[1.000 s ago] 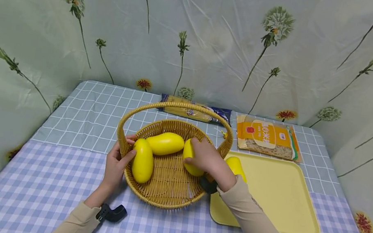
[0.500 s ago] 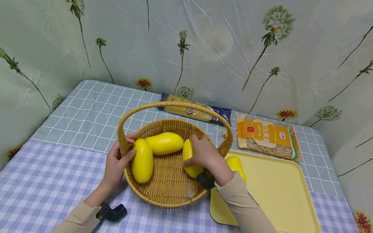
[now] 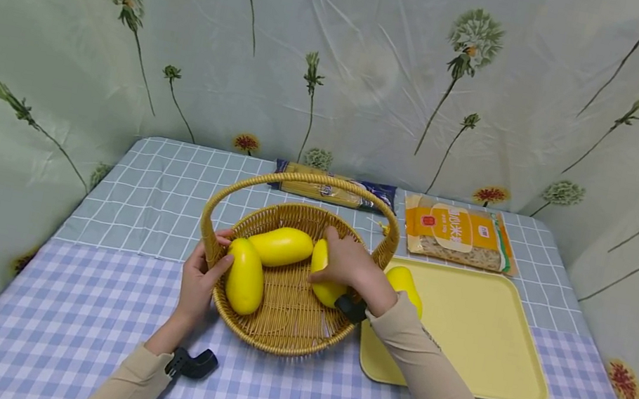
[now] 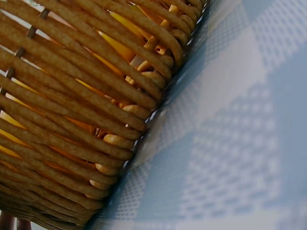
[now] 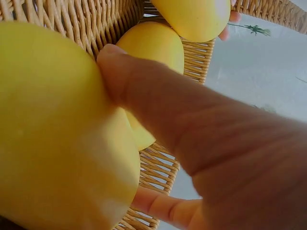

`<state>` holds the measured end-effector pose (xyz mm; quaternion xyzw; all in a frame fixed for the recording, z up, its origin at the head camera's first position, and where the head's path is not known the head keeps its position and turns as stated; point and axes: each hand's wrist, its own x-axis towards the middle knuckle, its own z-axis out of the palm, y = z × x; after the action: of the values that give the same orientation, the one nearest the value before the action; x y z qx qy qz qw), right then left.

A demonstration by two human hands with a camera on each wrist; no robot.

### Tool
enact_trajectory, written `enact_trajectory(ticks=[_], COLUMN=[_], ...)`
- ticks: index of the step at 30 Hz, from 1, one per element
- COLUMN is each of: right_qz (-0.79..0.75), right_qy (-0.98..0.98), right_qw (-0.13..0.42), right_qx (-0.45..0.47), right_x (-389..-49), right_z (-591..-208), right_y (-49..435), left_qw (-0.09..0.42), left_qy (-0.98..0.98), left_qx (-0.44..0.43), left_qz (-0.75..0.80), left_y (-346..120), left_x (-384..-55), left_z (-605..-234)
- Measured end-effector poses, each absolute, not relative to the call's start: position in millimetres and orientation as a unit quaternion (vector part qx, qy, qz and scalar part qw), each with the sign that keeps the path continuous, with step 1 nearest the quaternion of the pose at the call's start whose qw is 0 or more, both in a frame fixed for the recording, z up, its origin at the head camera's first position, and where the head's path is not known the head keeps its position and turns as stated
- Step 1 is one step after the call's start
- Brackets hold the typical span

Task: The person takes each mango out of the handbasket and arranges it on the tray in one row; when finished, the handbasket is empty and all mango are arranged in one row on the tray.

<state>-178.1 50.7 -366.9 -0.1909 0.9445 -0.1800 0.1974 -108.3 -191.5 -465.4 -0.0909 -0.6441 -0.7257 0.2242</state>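
Note:
A round wicker basket (image 3: 281, 335) with an arched handle stands on the table, several smooth yellow mangoes about it. My left hand (image 3: 200, 284) grips its left side, thumb over the rim near the foot of the handle. Just inside that side lies one mango (image 3: 245, 278), and a second mango (image 3: 282, 247) lies against the back wall. Within the right side, my right hand (image 3: 350, 262) holds a third mango (image 5: 57, 129), thumb and fingers about it. Only woven wall and tablecloth fill most of the left wrist view.
To the right is a yellow tray (image 3: 475, 334) bearing another mango (image 3: 405, 286), partly behind my right forearm. Behind it lies an orange food packet (image 3: 459, 235). A long pack of noodles (image 3: 327, 190) lies behind the basket, whose handle (image 3: 310, 179) arches overhead.
My right hand has shifted slightly left with its mango inside the basket. The left hand and the basket have stayed in place.

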Motion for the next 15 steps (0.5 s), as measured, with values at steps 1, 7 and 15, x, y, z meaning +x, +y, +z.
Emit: enact_trajectory(ticks=[1, 7, 15], right_qz=[-0.182, -0.180, -0.176], right_qy=[0.944, 0.941, 0.935], right_qw=[0.200, 0.209, 0.232], right_qx=[-0.191, -0.195, -0.201], right_x=[-178.2, -178.5, -174.6], right_z=[-367.2, -368.7, -366.9], right_y=[50.8, 51.4, 51.1], left_qw=[0.224, 0.224, 0.227], left_qy=[-0.644, -0.643, -0.644], left_qx=[-0.090, -0.091, -0.093], left_qz=[-0.726, -0.726, -0.724], left_y=[-191.5, -191.3, -191.9], left_x=[-108.2, -108.3, -108.7], left_z=[-465.4, -465.5, -466.3])
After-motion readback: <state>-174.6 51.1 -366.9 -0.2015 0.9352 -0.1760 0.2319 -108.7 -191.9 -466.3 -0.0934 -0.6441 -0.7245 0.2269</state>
